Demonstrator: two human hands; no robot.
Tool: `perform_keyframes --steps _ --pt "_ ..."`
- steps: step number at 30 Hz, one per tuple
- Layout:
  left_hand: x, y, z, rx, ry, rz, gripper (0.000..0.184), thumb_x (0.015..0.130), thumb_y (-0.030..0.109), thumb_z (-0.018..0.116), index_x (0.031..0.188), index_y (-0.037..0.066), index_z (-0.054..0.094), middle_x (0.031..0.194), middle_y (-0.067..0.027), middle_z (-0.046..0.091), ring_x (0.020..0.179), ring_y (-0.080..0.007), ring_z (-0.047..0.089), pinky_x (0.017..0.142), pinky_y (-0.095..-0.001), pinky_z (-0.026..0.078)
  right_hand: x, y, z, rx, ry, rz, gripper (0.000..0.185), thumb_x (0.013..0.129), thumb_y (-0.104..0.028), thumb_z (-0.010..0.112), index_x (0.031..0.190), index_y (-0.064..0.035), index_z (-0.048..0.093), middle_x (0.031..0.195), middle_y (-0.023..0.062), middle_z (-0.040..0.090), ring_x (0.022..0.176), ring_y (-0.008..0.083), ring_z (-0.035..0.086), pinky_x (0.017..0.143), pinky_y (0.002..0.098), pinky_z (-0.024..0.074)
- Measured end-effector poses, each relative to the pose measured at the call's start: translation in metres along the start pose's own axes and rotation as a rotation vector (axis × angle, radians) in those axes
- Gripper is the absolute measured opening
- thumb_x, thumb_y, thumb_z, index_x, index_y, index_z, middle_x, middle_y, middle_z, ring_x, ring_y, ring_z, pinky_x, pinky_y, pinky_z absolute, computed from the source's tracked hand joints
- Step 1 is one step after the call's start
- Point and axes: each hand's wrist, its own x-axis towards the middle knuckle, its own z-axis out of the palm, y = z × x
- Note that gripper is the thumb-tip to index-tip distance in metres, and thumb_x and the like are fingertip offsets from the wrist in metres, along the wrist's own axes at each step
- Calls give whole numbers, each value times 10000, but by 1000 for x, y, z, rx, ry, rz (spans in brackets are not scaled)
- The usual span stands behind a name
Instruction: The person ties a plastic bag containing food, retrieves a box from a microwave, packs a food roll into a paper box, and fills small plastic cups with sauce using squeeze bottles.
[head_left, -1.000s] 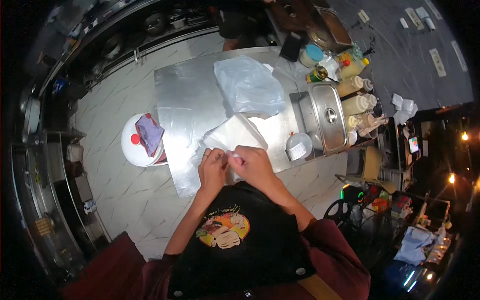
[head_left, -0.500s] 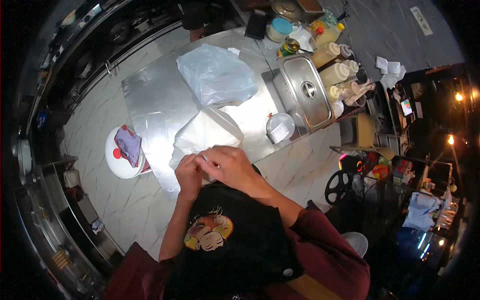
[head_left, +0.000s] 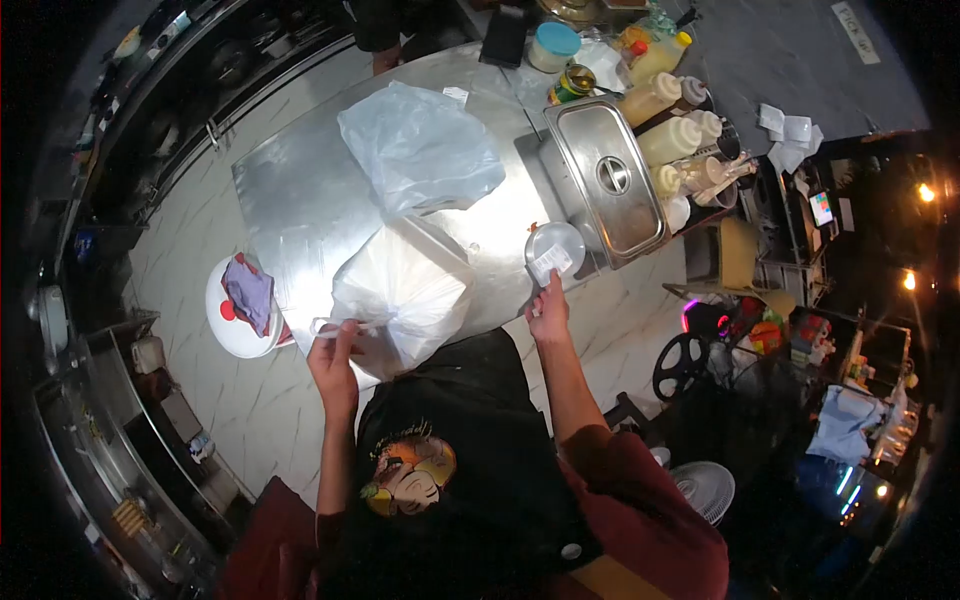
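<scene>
A white plastic bag (head_left: 405, 285) stands bundled on the steel table, its top gathered. My left hand (head_left: 338, 358) is closed on the bag's twisted handle, drawn out at the lower left. At the table's front edge, my right hand (head_left: 548, 308) reaches to a round clear-lidded container (head_left: 566, 240). Its index fingertip touches the lower edge of a printed white label (head_left: 551, 262) on the lid; the thumb looks apart from that finger. Behind the white bag lies a pale bluish plastic bag (head_left: 420, 150).
The steel table (head_left: 285, 180) has a lidded metal pan (head_left: 605, 180) at its right, beside several squeeze bottles (head_left: 670, 140). A white bucket (head_left: 228, 325) with a purple cloth (head_left: 250, 293) stands left. Another person's leg (head_left: 385, 58) shows beyond the table.
My hands were together over the white bag's top and have parted. The left moved down-left with the handle; the right moved right to the container's label.
</scene>
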Motion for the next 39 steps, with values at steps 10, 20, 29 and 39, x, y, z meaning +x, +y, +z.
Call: perform_keyframes --steps 10,20,29,39 --pt "-41 -2 -39 302 156 -141 211 998 159 745 1150 12 737 1000 -26 751 929 -138 694 735 -285 546 -76 -54 44 124 -183 -708 224 1058 -221 604 1191 -49 657 1178 75 679 1060 173 660 886 345 531" --pt "-11 76 51 746 115 391 605 917 65 799 1466 34 549 1419 -200 567 1377 -339 528 1159 -439 417 -21 -49 42 105 -227 -616 102 1045 -166 602 1014 -73 632 951 9 628 891 124 604 808 299 495" --pt "64 37 201 912 -380 722 634 902 161 800 1469 35 545 1427 -251 560 1325 -426 547 1128 -500 440 -22 -56 42 22 -261 -674 134 1030 -154 560 941 -65 605 890 1 578 824 105 556 782 282 481" --pt "133 -34 266 535 -788 76 313 885 127 771 1163 -17 749 893 -197 765 877 -344 753 794 -428 576 -30 -88 18 123 -548 -425 123 1014 -163 527 1023 -50 573 1047 108 681 983 244 700 922 408 572"
